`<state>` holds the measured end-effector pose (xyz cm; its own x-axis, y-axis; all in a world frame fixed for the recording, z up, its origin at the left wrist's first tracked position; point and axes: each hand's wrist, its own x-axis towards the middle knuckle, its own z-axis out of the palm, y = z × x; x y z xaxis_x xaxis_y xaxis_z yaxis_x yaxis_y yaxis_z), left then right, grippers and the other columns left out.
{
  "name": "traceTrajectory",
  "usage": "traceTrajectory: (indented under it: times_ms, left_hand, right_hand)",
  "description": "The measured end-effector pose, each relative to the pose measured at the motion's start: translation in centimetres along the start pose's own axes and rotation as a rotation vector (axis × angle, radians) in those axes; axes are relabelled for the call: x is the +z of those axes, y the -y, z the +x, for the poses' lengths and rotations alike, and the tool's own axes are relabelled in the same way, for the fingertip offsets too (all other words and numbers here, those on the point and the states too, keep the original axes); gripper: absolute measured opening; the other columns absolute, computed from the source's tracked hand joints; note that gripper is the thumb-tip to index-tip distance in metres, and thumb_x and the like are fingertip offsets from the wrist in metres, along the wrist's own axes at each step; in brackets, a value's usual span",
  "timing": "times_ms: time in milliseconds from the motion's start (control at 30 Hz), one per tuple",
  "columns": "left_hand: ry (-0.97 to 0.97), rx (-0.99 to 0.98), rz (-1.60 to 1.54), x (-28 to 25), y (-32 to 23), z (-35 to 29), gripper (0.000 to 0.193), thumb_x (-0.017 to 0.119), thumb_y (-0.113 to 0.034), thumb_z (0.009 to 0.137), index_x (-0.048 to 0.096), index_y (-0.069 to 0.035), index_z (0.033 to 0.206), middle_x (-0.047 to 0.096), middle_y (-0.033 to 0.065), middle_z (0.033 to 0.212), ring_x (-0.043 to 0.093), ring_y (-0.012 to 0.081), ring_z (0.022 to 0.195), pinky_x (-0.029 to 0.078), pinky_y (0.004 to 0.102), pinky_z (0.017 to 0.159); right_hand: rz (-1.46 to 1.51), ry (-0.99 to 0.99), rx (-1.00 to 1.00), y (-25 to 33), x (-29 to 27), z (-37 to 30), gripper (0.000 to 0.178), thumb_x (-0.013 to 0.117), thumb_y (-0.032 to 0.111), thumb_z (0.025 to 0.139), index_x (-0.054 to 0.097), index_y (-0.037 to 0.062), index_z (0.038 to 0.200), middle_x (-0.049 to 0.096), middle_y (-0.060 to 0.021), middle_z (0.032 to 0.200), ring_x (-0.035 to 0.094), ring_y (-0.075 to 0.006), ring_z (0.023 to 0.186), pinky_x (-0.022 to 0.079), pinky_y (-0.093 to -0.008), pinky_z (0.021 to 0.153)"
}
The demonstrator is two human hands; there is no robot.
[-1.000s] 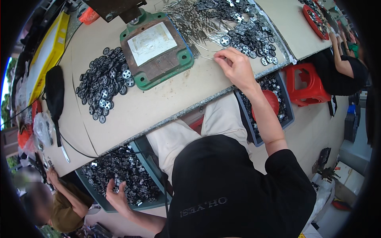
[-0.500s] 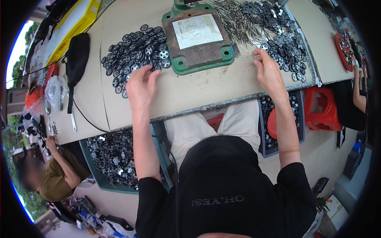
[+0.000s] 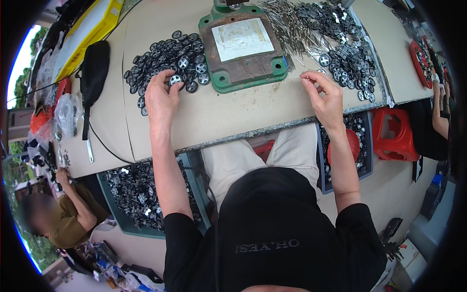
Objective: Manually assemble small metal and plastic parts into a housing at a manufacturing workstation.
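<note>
My left hand point(image 3: 163, 100) is at the near edge of a pile of small black toy wheels point(image 3: 163, 58) with silver spokes. Between its thumb and forefinger is one wheel point(image 3: 175, 79), its spoked face up. Just right of a green metal press base point(image 3: 228, 87), my right hand point(image 3: 327, 102) is raised over the table with thumb and forefinger pinched together. Whatever lies in that pinch is too small to make out. Beyond it lie a heap of thin metal rods point(image 3: 282, 29) and another wheel pile point(image 3: 345, 75).
Small dark plastic parts point(image 3: 316, 14) cover the far right. Below the table edge stand a green bin point(image 3: 138, 233) of parts, a grey bin point(image 3: 369, 160) and a red stool point(image 3: 394, 136). A black cable point(image 3: 104, 146) crosses the left side, where another person point(image 3: 73, 219) works.
My left hand has drawn back left and now has a wheel between its fingers. My right hand has come slightly left and nearer, away from the rods.
</note>
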<state>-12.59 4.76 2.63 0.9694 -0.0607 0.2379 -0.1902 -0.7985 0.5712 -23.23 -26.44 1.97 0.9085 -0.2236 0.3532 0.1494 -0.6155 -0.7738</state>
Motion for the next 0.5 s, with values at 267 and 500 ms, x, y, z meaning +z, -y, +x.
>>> traceTrajectory:
  times_ms: [267,500]
  left_hand:
    - [-0.104,-0.036,-0.252,0.4,0.0,-2.0,0.026,0.065,-0.001,0.076,0.062,-0.001,0.102,0.062,0.008,0.083,0.056,0.0113,0.064,0.047,0.0252,0.059]
    - [0.405,-0.431,-1.376,2.8,-6.2,-7.9,0.034,0.057,0.002,0.083,0.051,0.006,0.116,0.062,0.014,0.1,0.062,0.0188,0.089,0.052,0.0266,0.078]
  right_hand:
    - [0.232,-0.066,0.021,0.8,1.3,-0.9,0.011,0.058,0.004,0.082,0.063,0.0012,0.092,0.064,-0.0045,0.085,0.056,-0.0079,0.066,0.043,-0.02,0.056]
    - [0.919,0.262,0.326,4.6,4.3,-2.4,0.015,0.056,0.005,0.086,0.06,-0.0001,0.099,0.064,-0.0056,0.087,0.055,-0.0051,0.069,0.04,-0.0158,0.053]
